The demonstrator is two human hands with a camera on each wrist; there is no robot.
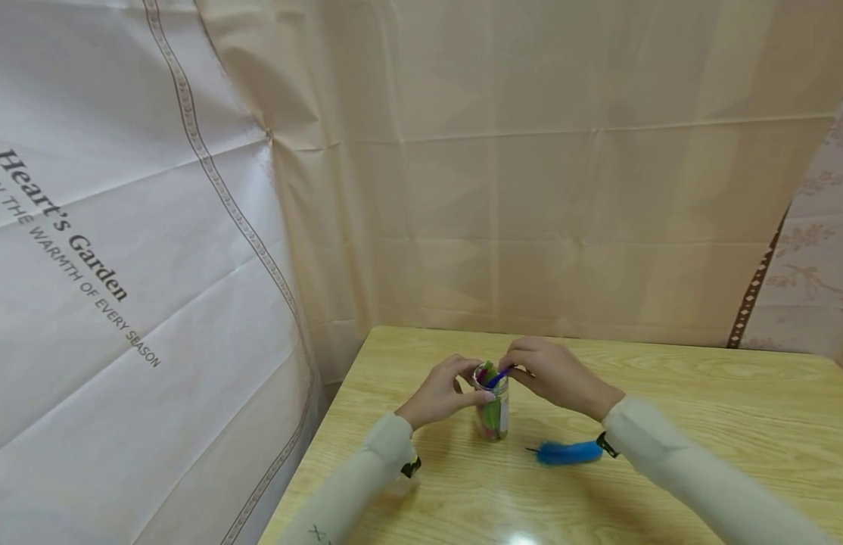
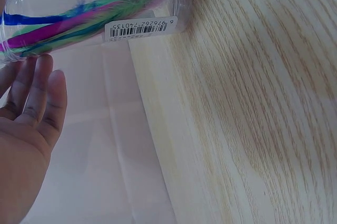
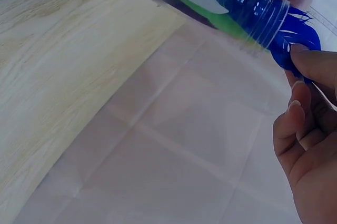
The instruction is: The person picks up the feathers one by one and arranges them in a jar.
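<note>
A clear jar stands upright on the table with green, pink and blue feathers inside; its white barcode label shows in the left wrist view. My left hand grips the jar near its mouth, thumb on the near side and fingers on the far side. At the opening, my right hand pinches a dark blue feather between thumb and fingers. Part of that feather is inside the jar, and its upper end bends out over the rim. Another feather, bright blue, lies on the table below my right wrist.
The wooden table extends to the right of the jar. Behind it hangs a beige cloth, and a white printed cloth hangs along the left side.
</note>
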